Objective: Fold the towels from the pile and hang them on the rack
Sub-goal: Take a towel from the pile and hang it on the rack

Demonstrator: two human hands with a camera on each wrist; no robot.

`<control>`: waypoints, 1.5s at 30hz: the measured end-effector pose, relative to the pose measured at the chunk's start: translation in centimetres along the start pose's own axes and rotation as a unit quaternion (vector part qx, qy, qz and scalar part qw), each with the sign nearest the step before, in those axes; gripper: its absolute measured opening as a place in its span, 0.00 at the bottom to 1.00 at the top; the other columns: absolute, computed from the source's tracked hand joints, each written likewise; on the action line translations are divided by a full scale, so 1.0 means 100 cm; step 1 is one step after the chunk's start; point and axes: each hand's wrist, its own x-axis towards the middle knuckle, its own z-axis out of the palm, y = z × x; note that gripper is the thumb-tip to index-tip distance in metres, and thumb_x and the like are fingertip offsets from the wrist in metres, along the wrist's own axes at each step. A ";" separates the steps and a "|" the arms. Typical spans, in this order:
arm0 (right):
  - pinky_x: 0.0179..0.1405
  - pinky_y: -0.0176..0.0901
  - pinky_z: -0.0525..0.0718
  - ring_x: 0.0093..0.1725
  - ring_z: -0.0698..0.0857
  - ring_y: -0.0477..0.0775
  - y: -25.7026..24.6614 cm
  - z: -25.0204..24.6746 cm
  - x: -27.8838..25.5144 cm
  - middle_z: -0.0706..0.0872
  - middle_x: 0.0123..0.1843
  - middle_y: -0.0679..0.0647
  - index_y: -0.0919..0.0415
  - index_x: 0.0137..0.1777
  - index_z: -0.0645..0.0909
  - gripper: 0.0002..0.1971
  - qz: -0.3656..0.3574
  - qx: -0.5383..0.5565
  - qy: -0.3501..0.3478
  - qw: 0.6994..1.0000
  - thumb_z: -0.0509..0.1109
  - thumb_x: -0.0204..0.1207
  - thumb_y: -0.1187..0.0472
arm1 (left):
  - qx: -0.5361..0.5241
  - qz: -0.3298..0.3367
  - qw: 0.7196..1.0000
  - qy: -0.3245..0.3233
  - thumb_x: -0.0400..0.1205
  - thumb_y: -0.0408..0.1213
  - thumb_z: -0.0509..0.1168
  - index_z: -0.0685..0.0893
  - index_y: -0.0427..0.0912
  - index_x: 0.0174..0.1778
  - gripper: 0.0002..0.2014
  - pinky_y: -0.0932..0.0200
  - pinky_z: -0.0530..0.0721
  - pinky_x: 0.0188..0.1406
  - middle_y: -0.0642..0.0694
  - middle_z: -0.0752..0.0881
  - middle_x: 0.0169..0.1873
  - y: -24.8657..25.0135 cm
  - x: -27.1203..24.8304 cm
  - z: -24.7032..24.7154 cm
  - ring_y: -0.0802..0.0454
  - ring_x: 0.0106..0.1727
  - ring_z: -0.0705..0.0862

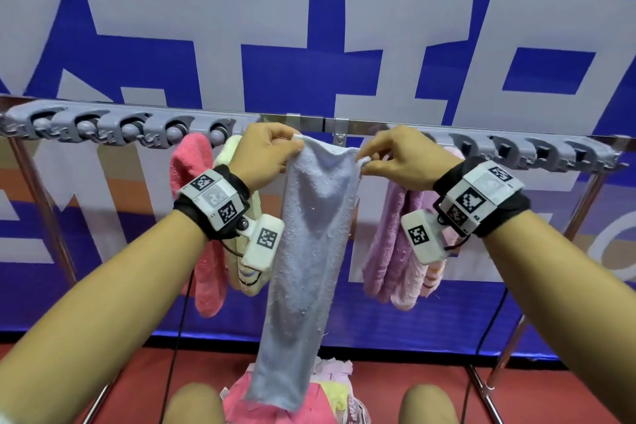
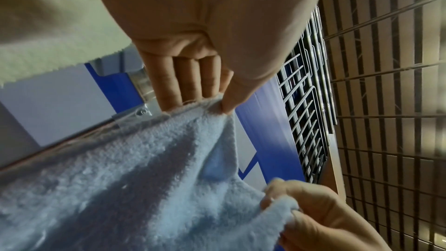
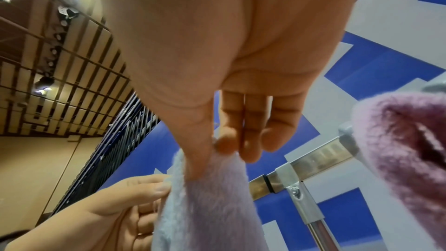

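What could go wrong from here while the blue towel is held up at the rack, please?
Both hands, left hand and right hand, only pinch the blue towel's top corners; a slip could drop it onto the pile. The free rack gap is narrow, so it may crowd the pink towel or purple towel.

Banner, floor and gear around the scene

A blue banner (image 1: 316, 31) with large pale grey lettering fills the background, with orange and pale bands at its lower left. Below it lies a red floor (image 1: 395, 375). Two bare knees (image 1: 194, 404) show at the bottom edge. White wrist-worn camera units (image 1: 263, 240) carry black-and-white square markers, and a black cable (image 1: 179, 330) hangs down. The wrist views show a slatted ceiling (image 2: 391, 102).
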 end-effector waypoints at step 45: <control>0.39 0.43 0.75 0.40 0.80 0.50 -0.015 0.017 0.006 0.86 0.38 0.54 0.64 0.39 0.86 0.13 0.005 0.042 0.068 0.997 0.65 0.80 0.59 | -0.078 0.086 0.988 -0.101 0.84 0.28 0.67 0.87 0.38 0.53 0.06 0.63 0.87 0.39 0.51 0.92 0.41 0.000 -0.017 0.022 0.55 0.45 0.91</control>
